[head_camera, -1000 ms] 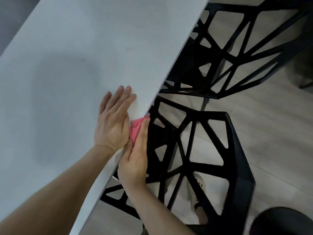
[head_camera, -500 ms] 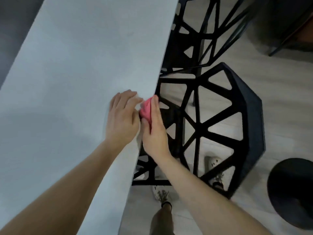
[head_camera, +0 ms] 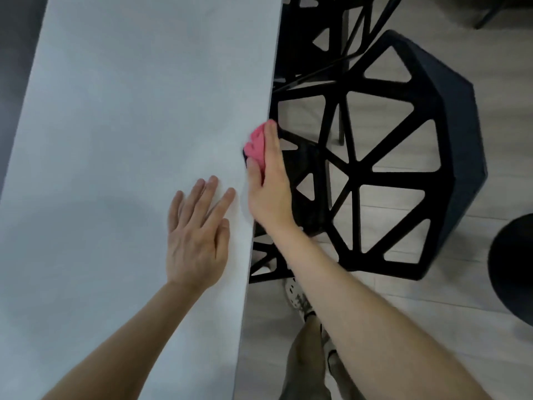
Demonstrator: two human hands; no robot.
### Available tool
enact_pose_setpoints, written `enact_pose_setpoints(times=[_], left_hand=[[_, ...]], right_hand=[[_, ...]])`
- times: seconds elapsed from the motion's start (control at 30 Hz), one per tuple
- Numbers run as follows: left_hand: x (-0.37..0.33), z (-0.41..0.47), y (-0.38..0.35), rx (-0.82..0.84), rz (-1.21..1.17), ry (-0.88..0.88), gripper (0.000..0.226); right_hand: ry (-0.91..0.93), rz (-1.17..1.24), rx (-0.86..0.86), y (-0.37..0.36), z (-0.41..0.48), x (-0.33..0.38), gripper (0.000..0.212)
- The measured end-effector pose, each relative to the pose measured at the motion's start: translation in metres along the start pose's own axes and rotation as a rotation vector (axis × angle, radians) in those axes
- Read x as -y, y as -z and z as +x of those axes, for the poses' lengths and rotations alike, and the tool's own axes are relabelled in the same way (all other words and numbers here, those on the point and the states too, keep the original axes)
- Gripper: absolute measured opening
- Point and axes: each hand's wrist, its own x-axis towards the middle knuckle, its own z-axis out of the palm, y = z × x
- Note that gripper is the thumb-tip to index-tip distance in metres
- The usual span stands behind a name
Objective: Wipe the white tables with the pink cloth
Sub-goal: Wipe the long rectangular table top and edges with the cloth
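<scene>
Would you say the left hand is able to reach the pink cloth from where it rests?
Probably yes: the left hand lies on the white table near its edge, with bare tabletop between it and the pink cloth; only the right hand, holding the cloth at the edge, partly covers it.

Pink cloth (head_camera: 256,145), white table (head_camera: 138,116), black chair (head_camera: 403,157) with triangular cut-out pattern, pale grey plank floor (head_camera: 432,319)
</scene>
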Motion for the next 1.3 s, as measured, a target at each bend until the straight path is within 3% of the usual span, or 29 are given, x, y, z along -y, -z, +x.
enact_pose_setpoints(times=[0.17, 0.4, 0.47, 0.67, 0.73, 0.93, 1.03, 1.17, 1.3], left_hand=[[-0.001, 0.002, 0.000, 0.008, 0.026, 0.003, 0.054], [-0.004, 0.005, 0.002, -0.017, 0.002, 0.027, 0.056], [-0.004, 0.006, 0.004, -0.012, 0.001, 0.027, 0.056], [-0.008, 0.007, 0.008, -0.006, -0.008, 0.035, 0.056], [-0.009, 0.008, 0.008, -0.010, -0.016, 0.039, 0.056], [-0.007, 0.008, 0.007, -0.029, -0.009, 0.032, 0.056], [-0.006, 0.009, 0.005, -0.040, 0.000, 0.028, 0.056], [-0.006, 0.009, 0.006, -0.033, -0.001, 0.030, 0.056], [-0.008, 0.009, 0.007, -0.016, -0.002, 0.034, 0.055]], right_hand=[[0.073, 0.036, 0.117, -0.004, -0.148, -0.024, 0.070], [0.010, 0.071, -0.025, 0.006, 0.044, -0.001, 0.070], [0.031, 0.070, -0.041, 0.004, 0.048, -0.001, 0.070], [0.083, 0.128, 0.104, -0.012, -0.186, -0.036, 0.073], [0.053, 0.113, 0.128, -0.011, -0.208, -0.039, 0.076], [0.010, 0.121, 0.029, 0.005, -0.018, -0.015, 0.074], [0.022, 0.069, 0.022, 0.009, 0.025, -0.013, 0.073], [0.079, 0.114, 0.012, -0.001, -0.074, -0.027, 0.072], [0.057, 0.198, 0.140, -0.012, -0.230, -0.044, 0.077]])
